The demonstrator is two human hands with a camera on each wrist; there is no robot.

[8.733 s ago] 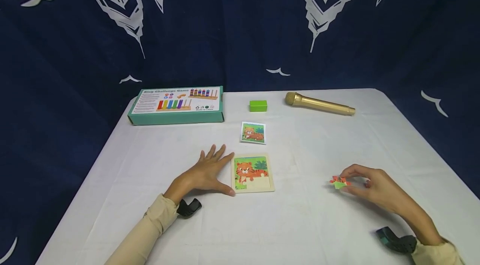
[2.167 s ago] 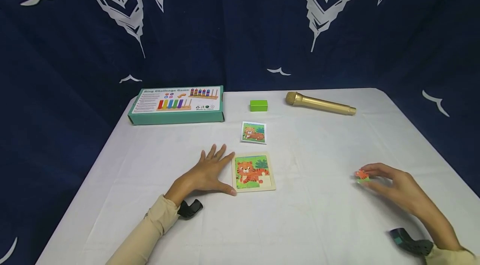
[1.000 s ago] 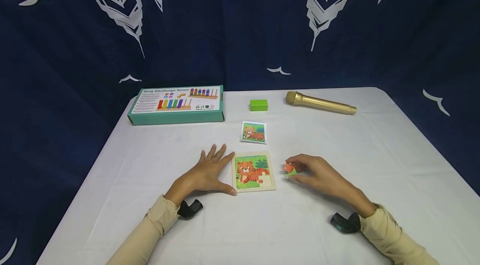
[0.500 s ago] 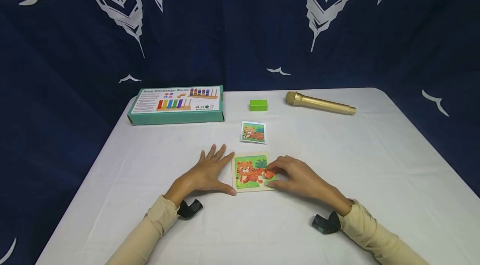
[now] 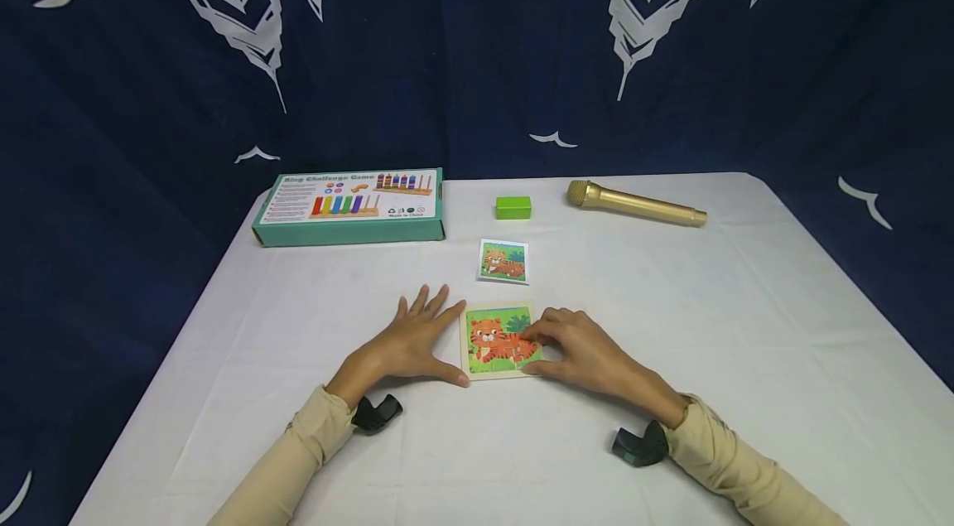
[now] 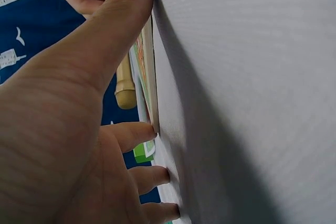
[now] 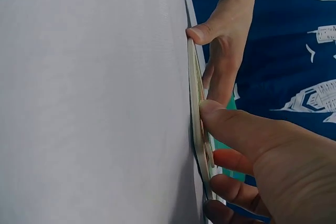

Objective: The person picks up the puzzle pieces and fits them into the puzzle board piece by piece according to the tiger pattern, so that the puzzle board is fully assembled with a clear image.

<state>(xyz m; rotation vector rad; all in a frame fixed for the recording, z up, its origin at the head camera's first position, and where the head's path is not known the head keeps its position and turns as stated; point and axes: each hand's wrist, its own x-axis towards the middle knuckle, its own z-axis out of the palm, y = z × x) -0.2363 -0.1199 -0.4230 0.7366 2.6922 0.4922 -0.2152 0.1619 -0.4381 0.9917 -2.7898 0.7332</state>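
The wooden puzzle board (image 5: pixel 492 378) with a tiger picture lies flat in the middle of the table. My left hand (image 5: pixel 410 344) is spread at its left side, with thumb and index fingertip touching the edge. At the lower right of the picture, my right hand (image 5: pixel 589 354) pinches an orange and green puzzle piece (image 5: pixel 527 350) between thumb and fingers. In the right wrist view the piece (image 7: pixel 210 156) sits slightly raised and tilted over the board. Whether it is fully seated cannot be seen. The fingers hide part of the board's right edge.
Behind the board lies a small tiger picture card (image 5: pixel 503 262). Farther back are a green block (image 5: pixel 513 208), a green Ring Challenge Game box (image 5: pixel 350 234) on the left and a gold microphone (image 5: pixel 637 205) on the right. White cloth (image 5: pixel 477 460) covers the table.
My right hand has carried the puzzle piece from the far right leftward onto the board's lower right gap. An earlier piece now fills the bottom middle. My left hand has stayed put.
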